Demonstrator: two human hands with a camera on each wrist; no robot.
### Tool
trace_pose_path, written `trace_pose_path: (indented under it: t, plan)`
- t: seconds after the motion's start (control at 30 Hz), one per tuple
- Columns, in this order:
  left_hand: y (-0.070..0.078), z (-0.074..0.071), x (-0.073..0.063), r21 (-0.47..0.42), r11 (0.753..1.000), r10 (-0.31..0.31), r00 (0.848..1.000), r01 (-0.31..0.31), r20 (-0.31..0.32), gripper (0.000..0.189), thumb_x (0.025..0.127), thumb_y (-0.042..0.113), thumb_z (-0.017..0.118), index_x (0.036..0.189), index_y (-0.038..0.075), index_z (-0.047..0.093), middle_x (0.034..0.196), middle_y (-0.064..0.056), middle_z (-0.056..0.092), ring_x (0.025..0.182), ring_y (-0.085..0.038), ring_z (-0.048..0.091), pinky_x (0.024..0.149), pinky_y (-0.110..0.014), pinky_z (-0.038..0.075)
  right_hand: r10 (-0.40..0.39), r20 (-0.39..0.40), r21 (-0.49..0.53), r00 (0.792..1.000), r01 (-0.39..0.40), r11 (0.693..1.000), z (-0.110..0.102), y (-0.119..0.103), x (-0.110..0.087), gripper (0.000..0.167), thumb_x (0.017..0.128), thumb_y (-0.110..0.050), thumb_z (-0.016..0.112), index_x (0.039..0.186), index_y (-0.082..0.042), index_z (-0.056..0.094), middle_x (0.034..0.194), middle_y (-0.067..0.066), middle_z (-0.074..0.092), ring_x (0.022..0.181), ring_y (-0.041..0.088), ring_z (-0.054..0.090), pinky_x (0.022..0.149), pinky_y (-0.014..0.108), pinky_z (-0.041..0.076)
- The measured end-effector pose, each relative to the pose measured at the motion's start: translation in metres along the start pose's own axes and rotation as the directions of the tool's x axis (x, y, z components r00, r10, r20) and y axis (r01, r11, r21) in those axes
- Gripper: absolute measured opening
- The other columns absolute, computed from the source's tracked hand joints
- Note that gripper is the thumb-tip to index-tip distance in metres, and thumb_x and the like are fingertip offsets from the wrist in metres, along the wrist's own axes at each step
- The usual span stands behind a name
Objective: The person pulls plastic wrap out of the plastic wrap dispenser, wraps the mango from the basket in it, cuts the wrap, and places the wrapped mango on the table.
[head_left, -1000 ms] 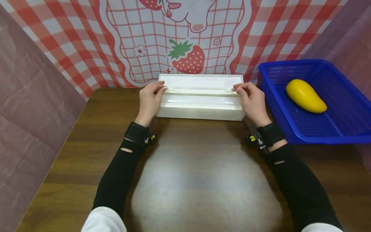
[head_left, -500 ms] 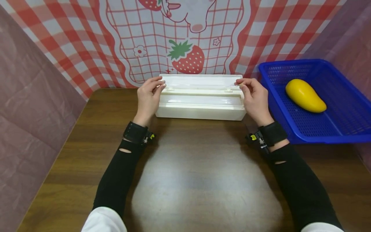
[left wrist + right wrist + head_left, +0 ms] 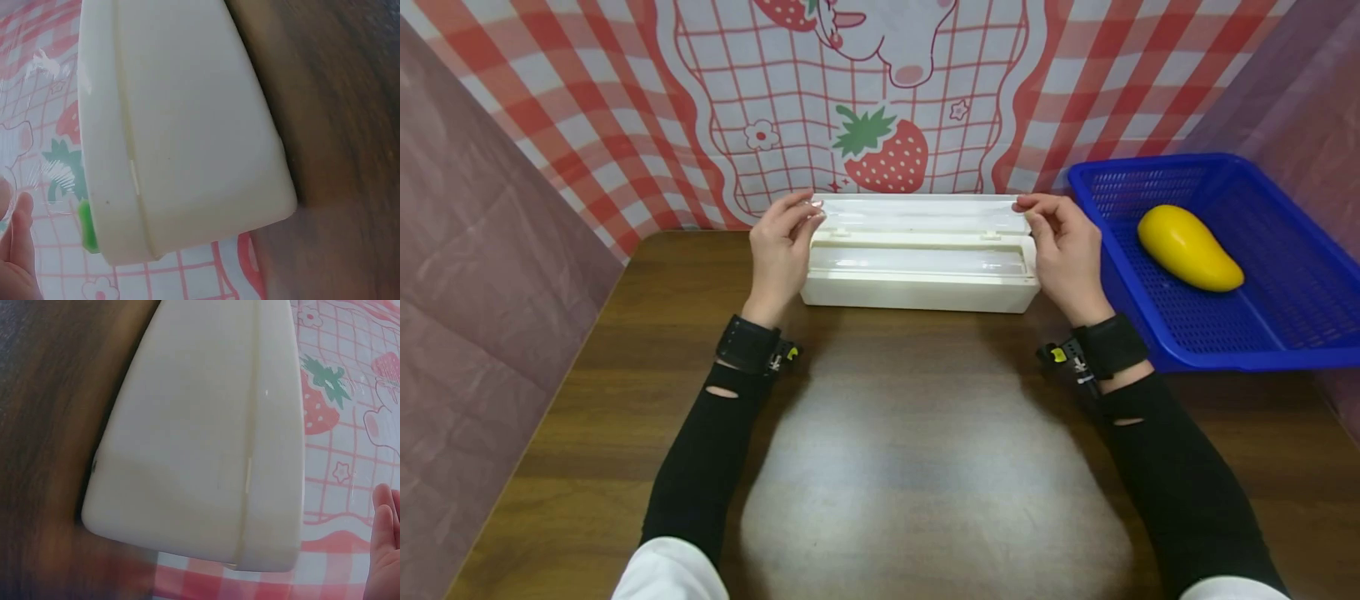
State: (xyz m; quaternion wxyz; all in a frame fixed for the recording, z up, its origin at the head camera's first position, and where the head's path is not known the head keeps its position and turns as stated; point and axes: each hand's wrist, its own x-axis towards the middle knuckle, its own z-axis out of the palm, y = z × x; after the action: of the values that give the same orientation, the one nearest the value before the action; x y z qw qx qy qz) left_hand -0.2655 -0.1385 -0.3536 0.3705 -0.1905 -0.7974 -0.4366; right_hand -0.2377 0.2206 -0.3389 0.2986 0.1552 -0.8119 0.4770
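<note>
One white box (image 3: 917,293), one sheet of clear film (image 3: 55,178), two hands counted. Film is drawn taut above the box: one side is pinched by the left hand (image 3: 778,254) at the box's left end, the other by the right hand (image 3: 1070,258) at its right end (both pinches narrow). One blue basket (image 3: 1240,362), one yellow mango (image 3: 1190,248) inside, placed right of the box.

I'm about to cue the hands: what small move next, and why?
Probably lift the clear film a little, keeping it level: the left hand and right hand appear to pinch its opposite ends, close to the open white box.
</note>
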Motion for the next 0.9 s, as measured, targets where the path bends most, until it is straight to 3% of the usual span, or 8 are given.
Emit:
trace_pose_path:
  t: [0.47,0.67,0.9]
  plan:
    - [0.006,-0.002,0.006,-0.029,1.000,-0.004,1.000,0.004,-0.023,0.019,0.094,0.016,0.068,0.098,-0.001,0.076,0.120,-0.005,0.067,0.106,-0.016,0.065,0.086,-0.024,0.053,0.013,-0.048,0.002,0.999,-0.013,1.000,0.000,-0.005,0.006,0.014,0.102,-0.003,0.053,0.101,0.009,0.059,0.118,0.008,0.068,0.109,0.012,0.062,0.097,0.026,0.047]
    - [0.010,-0.007,0.007,-0.036,0.999,-0.015,1.000,0.015,-0.015,0.018,0.095,0.016,0.067,0.101,0.002,0.076,0.122,-0.003,0.066,0.110,-0.012,0.063,0.089,-0.025,0.052,-0.013,-0.059,0.042,0.998,0.015,0.999,-0.002,-0.011,0.006,0.014,0.101,-0.004,0.056,0.100,0.009,0.060,0.117,0.007,0.069,0.109,0.012,0.063,0.097,0.027,0.048]
    - [0.013,-0.010,0.009,-0.047,0.999,0.012,1.000,-0.013,-0.029,0.017,0.095,0.016,0.068,0.102,0.002,0.076,0.122,-0.002,0.066,0.110,-0.015,0.063,0.088,-0.026,0.052,-0.041,-0.082,0.047,0.996,0.045,0.998,-0.005,-0.014,0.007,0.016,0.100,-0.004,0.056,0.100,0.011,0.060,0.118,0.009,0.068,0.108,0.013,0.063,0.094,0.026,0.049]
